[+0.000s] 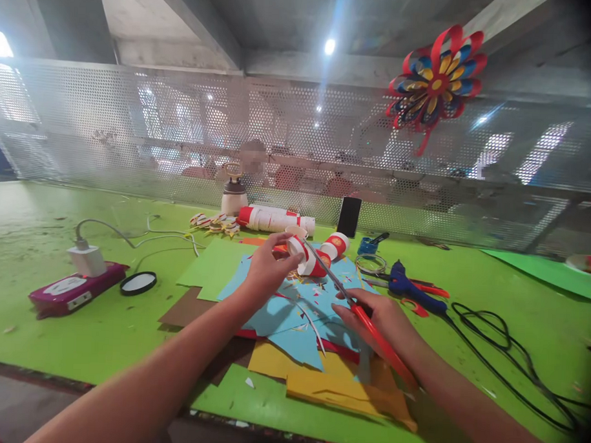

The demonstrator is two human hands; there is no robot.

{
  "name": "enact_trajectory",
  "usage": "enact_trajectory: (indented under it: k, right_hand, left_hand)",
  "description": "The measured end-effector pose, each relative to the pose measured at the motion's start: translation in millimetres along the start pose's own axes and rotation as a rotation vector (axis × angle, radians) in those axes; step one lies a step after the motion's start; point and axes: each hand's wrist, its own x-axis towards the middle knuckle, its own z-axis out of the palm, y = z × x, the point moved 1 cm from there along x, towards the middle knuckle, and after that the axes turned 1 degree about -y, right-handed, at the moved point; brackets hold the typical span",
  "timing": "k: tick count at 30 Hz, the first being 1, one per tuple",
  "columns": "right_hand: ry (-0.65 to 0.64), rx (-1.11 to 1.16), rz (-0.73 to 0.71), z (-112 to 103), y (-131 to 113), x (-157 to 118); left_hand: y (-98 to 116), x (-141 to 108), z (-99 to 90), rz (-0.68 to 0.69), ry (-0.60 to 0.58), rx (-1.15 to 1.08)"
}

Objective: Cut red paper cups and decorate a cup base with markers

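head view: my left hand point(267, 267) has its grip clamped on a red-and-white paper cup point(304, 255), held tilted just above the blue paper point(292, 312) near the middle of the green counter point(102, 331). my right hand point(384, 321) has its grip closed around the red scissors point(351, 301), blades reaching up to the cup's rim. from here i judge the cut goes best if i keep the cup steady, feed the rim into the blades and keep my left fingertips clear of them. yellow paper point(338, 391) lies at the near edge, a blue glue gun point(412, 290) to the right, a phone point(348, 217) by the far edge.
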Motion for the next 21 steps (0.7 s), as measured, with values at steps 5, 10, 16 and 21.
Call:
enact_trajectory:
  k: [5, 10, 16, 21]
  right_hand:
    - [0.025, -0.008, 0.042, -5, 5, 6]
    - [0.040, -0.040, 0.113, -13, 16, 16]
    - [0.017, -0.057, 0.139, -16, 25, 19]
    - [0.019, -0.009, 0.089, -12, 21, 17]
  left_hand:
    - [3, 5, -9.0, -0.090, 0.004, -0.096]
    - [7, 6, -14.7, -0.191, -0.103, -0.245]
    - [6, 7, -16.6, -0.285, -0.217, -0.347]
    - [8, 3, -15.5, -0.287, -0.297, -0.372]
